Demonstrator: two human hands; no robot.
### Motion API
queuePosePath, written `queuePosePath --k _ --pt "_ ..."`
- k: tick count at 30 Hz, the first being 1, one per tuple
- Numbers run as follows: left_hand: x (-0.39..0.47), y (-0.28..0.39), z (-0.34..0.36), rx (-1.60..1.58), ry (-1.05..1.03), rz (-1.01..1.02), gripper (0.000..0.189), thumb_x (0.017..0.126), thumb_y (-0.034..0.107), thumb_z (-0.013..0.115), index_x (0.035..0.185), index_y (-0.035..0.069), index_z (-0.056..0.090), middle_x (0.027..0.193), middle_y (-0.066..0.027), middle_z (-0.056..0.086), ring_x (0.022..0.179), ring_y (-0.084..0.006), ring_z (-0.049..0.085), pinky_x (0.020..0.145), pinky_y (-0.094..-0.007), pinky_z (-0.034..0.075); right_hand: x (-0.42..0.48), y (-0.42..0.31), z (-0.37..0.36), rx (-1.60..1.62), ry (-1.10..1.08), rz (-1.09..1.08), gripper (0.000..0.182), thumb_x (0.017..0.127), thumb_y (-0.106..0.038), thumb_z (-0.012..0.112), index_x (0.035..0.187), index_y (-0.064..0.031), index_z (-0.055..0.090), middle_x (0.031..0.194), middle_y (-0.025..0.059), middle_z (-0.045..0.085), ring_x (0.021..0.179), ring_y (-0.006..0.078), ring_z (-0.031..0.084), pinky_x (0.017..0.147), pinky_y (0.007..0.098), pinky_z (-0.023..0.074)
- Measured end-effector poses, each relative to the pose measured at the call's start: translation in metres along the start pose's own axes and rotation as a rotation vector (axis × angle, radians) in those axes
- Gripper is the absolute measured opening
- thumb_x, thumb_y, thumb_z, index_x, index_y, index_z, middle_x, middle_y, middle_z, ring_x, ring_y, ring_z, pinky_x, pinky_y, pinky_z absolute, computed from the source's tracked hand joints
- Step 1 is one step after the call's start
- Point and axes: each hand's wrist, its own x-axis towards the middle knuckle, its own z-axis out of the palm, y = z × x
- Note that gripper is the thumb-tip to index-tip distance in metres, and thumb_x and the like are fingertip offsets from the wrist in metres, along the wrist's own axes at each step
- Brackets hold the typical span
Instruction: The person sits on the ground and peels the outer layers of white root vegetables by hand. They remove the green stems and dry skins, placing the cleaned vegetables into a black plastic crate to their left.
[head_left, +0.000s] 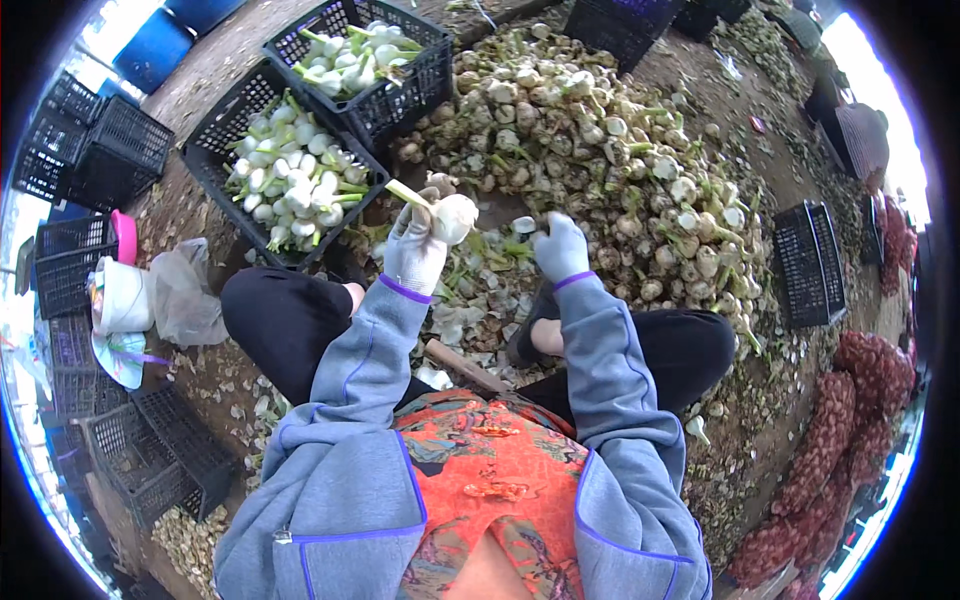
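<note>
In my gloved left hand (415, 251) is a white garlic bulb (454, 219) with a cut green stem (406, 193) pointing up and left. A brownish bulb (442, 182) shows just behind those fingers. My gloved right hand (562, 246) is a little to the right, its fingers curled; whether something is inside them is hidden. A pale cut piece of garlic (523, 224) appears beside its fingertips. Beyond both hands rises a large heap of unpeeled garlic bulbs (600, 135). Loose garlic skins (469, 311) cover the ground between my feet.
Black plastic crates of cleaned garlic stand ahead left, one nearer (214, 184) and one farther (409, 112). Other black crates (810, 262) are around me. Red mesh sacks (817, 442) lie at right. A white bucket (124, 296) and plastic bag (187, 292) sit left. Another person (859, 135) is far right.
</note>
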Motion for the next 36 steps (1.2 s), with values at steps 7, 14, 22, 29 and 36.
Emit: queuePosePath --k 7,14,22,29,36 --pt "-0.009 -0.019 0.004 0.251 0.07 0.12 0.025 0.092 0.012 0.055 0.115 0.002 0.057 0.119 -0.0097 0.058 0.112 -0.0223 0.055 0.097 -0.0374 0.045 -0.027 -0.075 -0.023 0.806 -0.136 -0.028 0.028 0.077 -0.018 0.071 0.095 0.0022 0.065 0.081 0.0143 0.068 0.074 0.0185 0.066 0.068 0.0284 0.0496" --pt "-0.02 -0.026 0.004 0.904 0.007 0.273 0.026 0.086 0.009 0.066 0.109 0.001 0.06 0.121 -0.0086 0.055 0.106 -0.014 0.055 0.09 -0.026 0.045 -0.031 -0.092 -0.025 0.08 0.063 -0.214 0.02 0.073 -0.014 0.065 0.085 0.0009 0.062 0.082 0.0171 0.062 0.08 0.0353 0.061 0.071 0.0418 0.0485" --pt "-0.011 -0.018 -0.004 0.19 -0.008 0.014 0.025 0.09 0.019 0.058 0.109 0.003 0.06 0.12 -0.0138 0.056 0.116 -0.0305 0.051 0.098 -0.0477 0.043 -0.021 -0.076 -0.019 0.005 0.05 -0.182 0.022 0.075 -0.018 0.058 0.089 -0.0013 0.057 0.092 0.0207 0.059 0.088 0.0369 0.059 0.077 0.044 0.0473" --pt "-0.005 -0.003 0.007 -0.328 0.051 -0.164 0.031 0.086 0.034 0.06 0.108 0.012 0.058 0.124 -0.0097 0.054 0.121 -0.03 0.047 0.093 -0.0491 0.043 -0.018 -0.022 0.006 0.059 -0.16 0.006 0.031 0.082 -0.027 0.062 0.1 -0.0017 0.064 0.096 0.0199 0.065 0.092 0.0339 0.062 0.078 0.0396 0.0492" --pt "0.01 -0.026 -0.053 -0.287 0.534 -0.335 0.018 0.09 0.026 0.058 0.102 0.012 0.058 0.102 -0.0096 0.063 0.099 -0.0288 0.06 0.084 -0.0539 0.05 -0.023 -0.037 0.013 0.353 -0.367 0.047 0.036 0.079 -0.03 0.066 0.102 -0.0012 0.066 0.092 0.0207 0.067 0.087 0.0307 0.065 0.076 0.0381 0.0493"
